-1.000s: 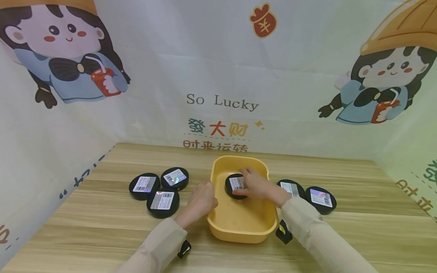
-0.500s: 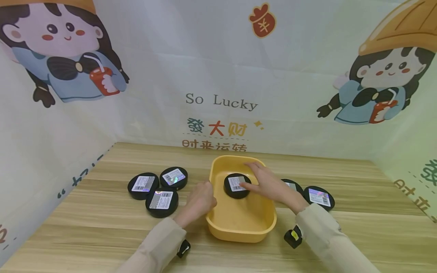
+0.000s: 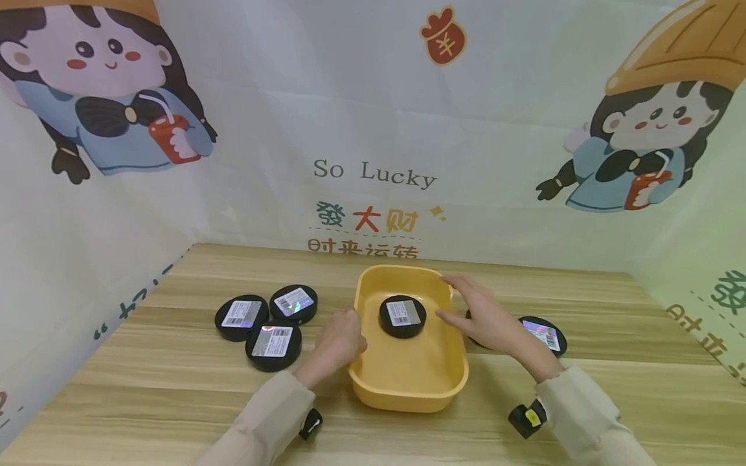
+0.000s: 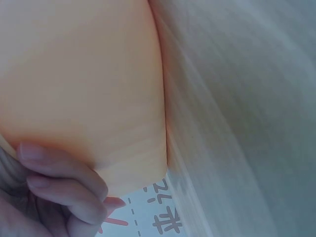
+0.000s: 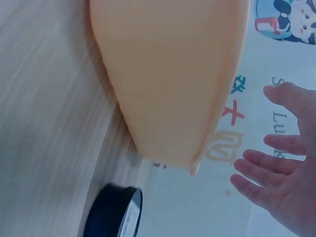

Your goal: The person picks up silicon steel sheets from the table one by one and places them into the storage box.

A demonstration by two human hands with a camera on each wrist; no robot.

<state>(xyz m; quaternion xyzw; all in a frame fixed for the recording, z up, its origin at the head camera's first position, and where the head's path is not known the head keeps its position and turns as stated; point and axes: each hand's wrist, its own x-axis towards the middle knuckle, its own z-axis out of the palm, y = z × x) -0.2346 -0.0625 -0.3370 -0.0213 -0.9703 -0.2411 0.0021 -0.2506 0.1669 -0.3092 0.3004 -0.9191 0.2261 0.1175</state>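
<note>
My left hand [image 3: 338, 340] grips the left rim of a yellow plastic tub [image 3: 402, 402]; in the left wrist view its curled fingers [image 4: 69, 173] lie at the tub's edge. Inside the tub, toward the back, one flat round black disc [image 3: 403, 316] lies with its barcode label up. Over the tub's right rim, my right hand [image 3: 492, 320] is spread and holds nothing. Under that hand a second black disc [image 5: 106, 212] sits on the table, mostly hidden in the head view.
Left of the tub, three similar labelled discs [image 3: 274, 346] lie close together on the wooden table [image 3: 146, 401]. Another disc [image 3: 543, 335] is at the right, partly behind the right wrist. A printed cloth [image 3: 262, 129] hangs behind and along the sides.
My right hand has let go of the disc in the tub and moved right, out over the rim. My left hand keeps its place on the tub.
</note>
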